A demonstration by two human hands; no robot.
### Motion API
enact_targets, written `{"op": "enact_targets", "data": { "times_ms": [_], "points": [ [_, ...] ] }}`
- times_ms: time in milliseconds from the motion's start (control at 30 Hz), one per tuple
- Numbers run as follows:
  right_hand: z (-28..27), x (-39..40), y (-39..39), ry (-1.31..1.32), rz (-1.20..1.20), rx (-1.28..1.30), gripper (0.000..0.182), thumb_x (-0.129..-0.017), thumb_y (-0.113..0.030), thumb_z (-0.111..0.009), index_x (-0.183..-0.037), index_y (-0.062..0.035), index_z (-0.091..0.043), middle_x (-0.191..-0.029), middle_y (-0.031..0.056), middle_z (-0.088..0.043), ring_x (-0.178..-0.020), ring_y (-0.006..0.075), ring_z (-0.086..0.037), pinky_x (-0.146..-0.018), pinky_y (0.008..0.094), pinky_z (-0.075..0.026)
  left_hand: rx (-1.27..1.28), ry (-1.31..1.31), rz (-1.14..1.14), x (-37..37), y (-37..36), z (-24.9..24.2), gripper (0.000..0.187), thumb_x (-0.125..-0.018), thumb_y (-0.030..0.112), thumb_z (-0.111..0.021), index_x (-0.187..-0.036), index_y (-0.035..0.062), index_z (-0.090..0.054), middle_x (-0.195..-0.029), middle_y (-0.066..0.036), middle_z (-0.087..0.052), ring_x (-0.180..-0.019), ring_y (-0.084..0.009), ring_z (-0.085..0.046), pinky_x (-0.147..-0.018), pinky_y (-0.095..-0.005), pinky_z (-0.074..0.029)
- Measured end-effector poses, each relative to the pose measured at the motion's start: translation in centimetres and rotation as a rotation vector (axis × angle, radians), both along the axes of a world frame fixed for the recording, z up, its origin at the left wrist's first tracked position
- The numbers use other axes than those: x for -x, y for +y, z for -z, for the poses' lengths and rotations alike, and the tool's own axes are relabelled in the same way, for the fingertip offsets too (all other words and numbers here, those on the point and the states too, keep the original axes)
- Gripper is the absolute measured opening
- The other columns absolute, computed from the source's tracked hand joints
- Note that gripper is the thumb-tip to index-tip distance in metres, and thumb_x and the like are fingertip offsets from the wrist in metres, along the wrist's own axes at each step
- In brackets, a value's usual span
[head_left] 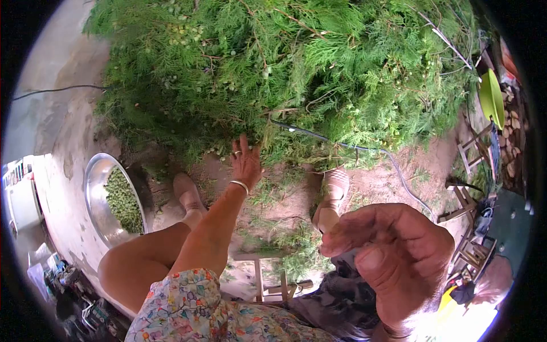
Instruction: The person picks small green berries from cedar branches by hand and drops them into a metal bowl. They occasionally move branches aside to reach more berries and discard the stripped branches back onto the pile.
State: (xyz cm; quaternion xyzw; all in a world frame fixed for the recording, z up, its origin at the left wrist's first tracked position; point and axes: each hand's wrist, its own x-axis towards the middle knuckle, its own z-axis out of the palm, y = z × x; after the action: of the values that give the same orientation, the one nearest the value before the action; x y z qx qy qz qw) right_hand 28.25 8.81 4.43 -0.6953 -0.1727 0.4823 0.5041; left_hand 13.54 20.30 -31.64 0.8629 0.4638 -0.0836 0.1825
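Note:
A big heap of leafy green conifer branches point(273, 62) covers the ground in front of me. My left hand point(246, 165), with a ring and a bracelet, reaches down to the heap's near edge. Its fingers are stretched out and slightly spread, the tips right at the lowest sprigs. Close to the camera, my right hand point(399, 251) is raised with its fingers loosely curved. Thumb and fingertips stand apart, and nothing shows between them. To the left, a metal basin point(96, 196) is partly filled with small green cones point(124, 199).
A dark cable point(393, 162) runs from the heap across the ground to the right. Between my feet is a small wooden stool frame point(259, 279). More wooden stools point(476, 151) and a yellow-green basin point(491, 100) are at the right. Loose sprigs litter the floor.

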Motion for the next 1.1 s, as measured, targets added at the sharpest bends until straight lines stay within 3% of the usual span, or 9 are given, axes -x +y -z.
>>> {"op": "enact_targets", "data": {
  "times_ms": [167, 267, 367, 500, 567, 800, 900, 967, 1100],
  "points": [
    [-0.3, 0.0, 0.2, 0.008, 0.011, 0.01, 0.047, -0.079, -0.029, -0.068, -0.099, 0.0112, -0.056, -0.084, 0.0152, -0.065, -0.076, 0.02, -0.064, -0.074, 0.031, -0.051, -0.283, -0.007, 0.167, 3.2, -2.5, 8.5, 0.031, -0.072, 0.009, -0.062, -0.099, -0.0005, -0.052, -0.127, -0.026, -0.04, -0.109, -0.0427, -0.046, -0.092, -0.0462, -0.042],
    [0.1, -0.4, -0.1, -0.018, -0.025, -0.026, 0.042, -0.08, -0.025, -0.066, -0.098, 0.0115, -0.056, -0.083, 0.0154, -0.065, -0.077, 0.0196, -0.064, -0.075, 0.0299, -0.05, 0.042, -0.286, -0.066, 4.9, -2.7, 5.2, 0.022, -0.073, 0.012, -0.065, -0.087, -0.0034, -0.057, -0.072, -0.019, -0.059, -0.073, -0.03, -0.06, -0.066, -0.0437, -0.049],
    [-0.1, -0.8, -0.1, -0.123, -0.129, -0.074, 0.03, -0.082, -0.013, -0.06, -0.098, 0.0123, -0.056, -0.082, 0.0164, -0.065, -0.075, 0.0183, -0.063, -0.073, 0.0284, -0.049, 0.441, -0.3, -0.289, 6.5, 0.1, 1.9, 0.03, -0.073, 0.02, -0.071, -0.085, -0.0049, -0.061, -0.06, -0.015, -0.055, -0.055, -0.0209, -0.056, -0.053, -0.0381, -0.047],
    [0.4, -0.4, 0.3, -0.136, -0.196, -0.084, 0.021, -0.084, -0.005, -0.055, -0.098, 0.011, -0.057, -0.081, 0.0149, -0.066, -0.07, 0.0143, -0.06, -0.066, 0.0247, -0.048, 0.761, -0.601, -0.493, 5.9, 3.6, -7.6, 0.016, -0.075, 0.011, -0.071, -0.084, -0.0018, -0.067, -0.065, -0.004, -0.061, -0.058, -0.0097, -0.054, -0.051, -0.0279, -0.045],
    [1.4, 0.0, 0.5, -0.186, -0.134, -0.225, 0.01, -0.08, -0.004, -0.059, -0.081, 0.0066, -0.061, -0.061, 0.0022, -0.056, -0.056, 0.0052, -0.046, -0.049, 0.0232, -0.038, 0.803, -0.676, -0.481, 5.1, 5.2, -12.2, 0.016, -0.075, 0.007, -0.07, -0.087, -0.0035, -0.065, -0.072, -0.005, -0.064, -0.062, -0.011, -0.057, -0.054, -0.028, -0.047],
    [3.4, 1.6, 2.3, -0.29, -0.141, -0.305, 0.01, -0.079, -0.003, -0.058, -0.081, 0.006, -0.062, -0.067, 0.0073, -0.061, -0.06, 0.0082, -0.053, -0.053, 0.0263, -0.042, 1.05, -1.133, -0.402, 3.2, 5.2, -26.0, 0.015, -0.076, -0.005, -0.063, -0.091, -0.0018, -0.064, -0.085, -0.008, -0.066, -0.068, -0.0144, -0.061, -0.057, -0.0302, -0.05],
    [3.8, 1.9, 3.1, -0.309, -0.217, -0.252, 0.013, -0.079, 0.003, -0.053, -0.086, 0.0073, -0.062, -0.073, 0.0099, -0.064, -0.064, 0.0114, -0.058, -0.057, 0.0273, -0.047, 1.133, -1.255, -0.369, 3.7, 3.7, -29.5, 0.016, -0.077, -0.005, -0.06, -0.092, -0.0005, -0.064, -0.085, -0.009, -0.065, -0.069, -0.019, -0.062, -0.054, -0.0326, -0.049],
    [3.1, 2.8, 3.5, 0.04, -0.161, -0.244, 0.016, -0.078, 0.007, -0.051, -0.089, 0.0079, -0.061, -0.075, 0.0088, -0.065, -0.066, 0.0112, -0.059, -0.059, 0.0253, -0.049, 1.198, -1.335, -0.334, 3.5, 2.1, -31.7, 0.018, -0.076, -0.005, -0.061, -0.093, -0.0004, -0.063, -0.086, -0.01, -0.065, -0.069, -0.0199, -0.062, -0.053, -0.0316, -0.048],
    [3.2, 2.0, 3.5, -0.048, -0.342, -0.373, 0.019, -0.077, -0.002, -0.064, -0.095, 0.005, -0.063, -0.08, 0.0064, -0.064, -0.068, 0.0102, -0.059, -0.06, 0.0243, -0.051, 0.99, -1.301, -0.28, 2.8, 0.5, -32.4, 0.022, -0.075, -0.004, -0.063, -0.097, -0.0009, -0.063, -0.087, -0.007, -0.065, -0.072, -0.0155, -0.061, -0.058, -0.0286, -0.048]
  ]
}}
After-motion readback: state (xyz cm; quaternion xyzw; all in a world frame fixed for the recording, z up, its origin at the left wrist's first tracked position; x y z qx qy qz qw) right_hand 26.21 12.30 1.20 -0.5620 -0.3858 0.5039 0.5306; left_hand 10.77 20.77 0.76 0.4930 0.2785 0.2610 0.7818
